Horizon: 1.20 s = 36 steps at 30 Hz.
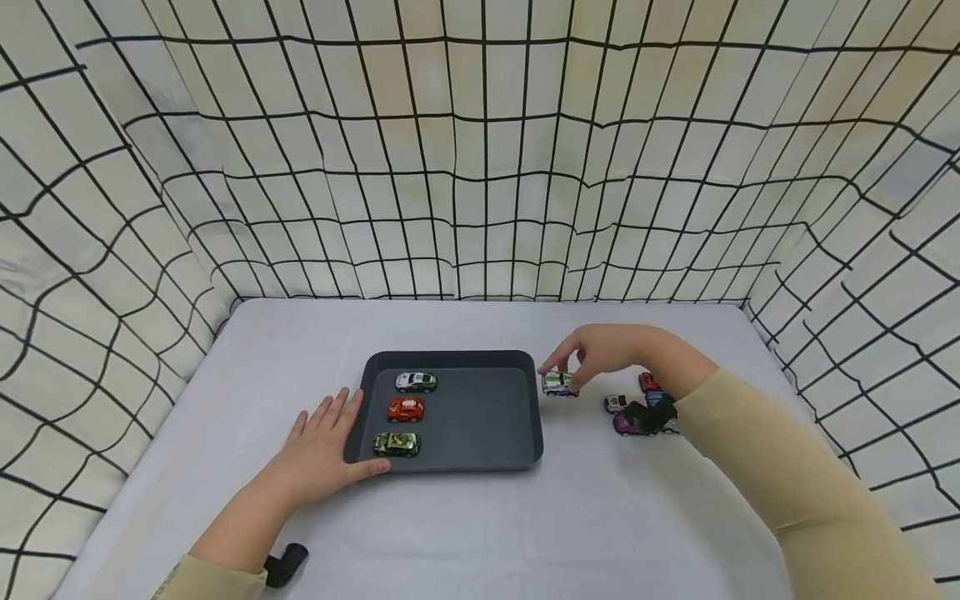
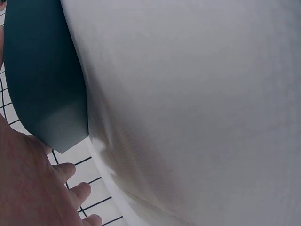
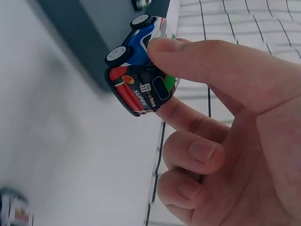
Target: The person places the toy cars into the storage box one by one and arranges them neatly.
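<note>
My R hand (image 1: 603, 350) pinches a car (image 1: 557, 384) near the tray (image 1: 480, 417), & my L hand (image 1: 321, 454), w/ fingers spread, touches its edge.

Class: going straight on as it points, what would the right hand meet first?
The right hand, pinching a toy car, would probably meet the tray's right rim first, or pass above it; height is unclear.

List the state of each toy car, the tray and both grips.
Left grip: spread along left side of gray tray
Right grip: pinching the SUPER car
SUPER car: pinched, outside tray
White-and-green car: upright in tray
Red car: upright in tray
Camouflage car: upright in tray
Gray tray: flat, three cars inside
Other cars: clustered at right, partly hidden
</note>
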Each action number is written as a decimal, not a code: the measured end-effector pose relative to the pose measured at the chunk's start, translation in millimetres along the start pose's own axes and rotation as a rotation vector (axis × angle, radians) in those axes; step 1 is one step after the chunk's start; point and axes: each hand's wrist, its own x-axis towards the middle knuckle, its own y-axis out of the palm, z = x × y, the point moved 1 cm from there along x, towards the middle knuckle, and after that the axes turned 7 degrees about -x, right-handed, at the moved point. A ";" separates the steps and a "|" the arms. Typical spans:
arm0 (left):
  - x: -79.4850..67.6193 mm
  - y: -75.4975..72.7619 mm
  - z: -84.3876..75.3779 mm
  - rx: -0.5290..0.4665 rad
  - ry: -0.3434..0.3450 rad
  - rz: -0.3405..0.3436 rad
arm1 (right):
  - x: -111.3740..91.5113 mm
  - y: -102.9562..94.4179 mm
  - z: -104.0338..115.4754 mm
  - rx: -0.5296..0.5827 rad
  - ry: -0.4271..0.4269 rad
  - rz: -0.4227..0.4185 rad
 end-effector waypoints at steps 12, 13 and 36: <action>-1.0 1.6 0.3 0.019 -0.014 0.026 | 42.9 19.2 48.9 -0.029 -0.118 0.050; -1.0 1.6 0.5 0.018 -0.014 0.025 | 45.8 20.7 52.9 -0.032 -0.119 0.053; 0.2 2.2 3.0 0.017 -0.011 0.013 | 98.5 66.0 94.1 -0.078 -0.184 0.097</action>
